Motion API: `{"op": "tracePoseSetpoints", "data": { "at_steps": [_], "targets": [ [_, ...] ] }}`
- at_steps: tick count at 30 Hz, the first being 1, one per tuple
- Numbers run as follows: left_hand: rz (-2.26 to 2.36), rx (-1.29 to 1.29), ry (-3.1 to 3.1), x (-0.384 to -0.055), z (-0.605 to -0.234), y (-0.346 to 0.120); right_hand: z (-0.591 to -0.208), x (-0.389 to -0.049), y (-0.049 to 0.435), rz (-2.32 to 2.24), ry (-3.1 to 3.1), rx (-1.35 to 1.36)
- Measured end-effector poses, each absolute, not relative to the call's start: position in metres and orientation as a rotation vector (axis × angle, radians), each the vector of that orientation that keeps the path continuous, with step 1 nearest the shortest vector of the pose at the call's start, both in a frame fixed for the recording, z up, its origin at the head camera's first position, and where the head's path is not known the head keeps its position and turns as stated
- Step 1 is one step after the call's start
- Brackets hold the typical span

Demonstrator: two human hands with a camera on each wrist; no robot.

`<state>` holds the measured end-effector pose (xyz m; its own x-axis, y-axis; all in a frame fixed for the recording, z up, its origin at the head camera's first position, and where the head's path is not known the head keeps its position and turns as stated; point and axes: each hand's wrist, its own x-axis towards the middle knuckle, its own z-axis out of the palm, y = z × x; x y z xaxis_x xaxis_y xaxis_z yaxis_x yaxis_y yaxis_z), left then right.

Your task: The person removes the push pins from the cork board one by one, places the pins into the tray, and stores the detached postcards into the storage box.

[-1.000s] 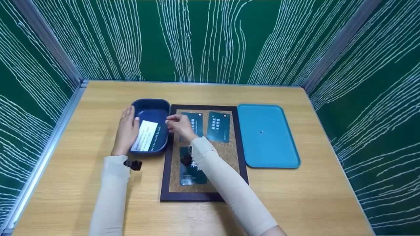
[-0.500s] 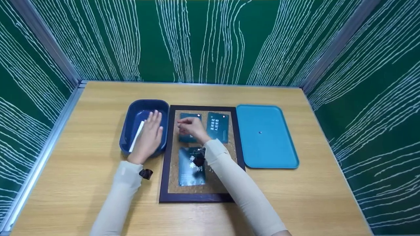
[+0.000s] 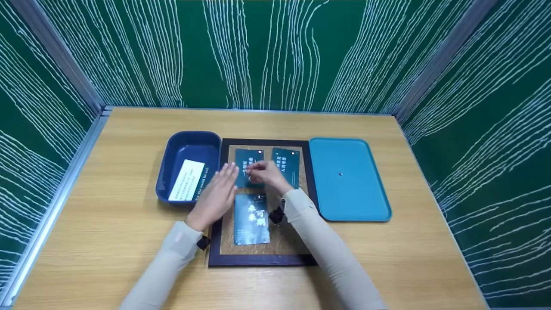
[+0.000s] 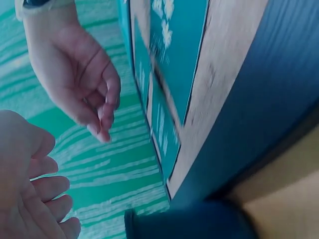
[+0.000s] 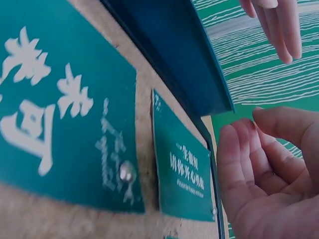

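My left hand (image 3: 217, 193) extends over the left frame of the corkboard (image 3: 258, 260), its fingers straight and together, palm facing right. My right hand (image 3: 272, 175) hovers above the board's upper part, fingers curled with thumb and index fingertips meeting; nothing shows between them in the right wrist view. Under it lie an upper left green card (image 3: 244, 157) and an upper right green card (image 3: 292, 161), both partly covered. A lower green card (image 3: 252, 224) with white characters lies at lower left, a silver pushpin (image 5: 127, 172) in its top corner.
Left of the board stands a dark blue bin (image 3: 161, 185) containing a white and green card (image 3: 187, 181). To the right lies a turquoise tray (image 3: 357, 193) with one small pin (image 3: 340, 174). Green patterned walls (image 3: 280, 56) enclose the wooden table (image 3: 409, 258).
My left hand has swung right, from beside the bin across it to the board's edge. The right hand has moved right, from the bin's rim to above the upper cards, fingers still curled.
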<state>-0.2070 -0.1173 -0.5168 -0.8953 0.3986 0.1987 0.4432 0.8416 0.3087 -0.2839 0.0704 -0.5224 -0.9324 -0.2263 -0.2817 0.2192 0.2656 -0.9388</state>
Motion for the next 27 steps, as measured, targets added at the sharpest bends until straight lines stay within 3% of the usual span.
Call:
{"op": "tracePoseSetpoints", "data": {
  "at_steps": [13,27],
  "targets": [
    [-0.521,-0.812,-2.968,-0.181,-0.543,-0.097,-0.532,-0.275,0.100,-1.484,2.205,-0.069],
    [-0.561,-0.913,-3.049,-0.168,-0.548,-0.089,-0.545,-0.269,0.109,-1.399,2.233,-0.058]
  ]
}}
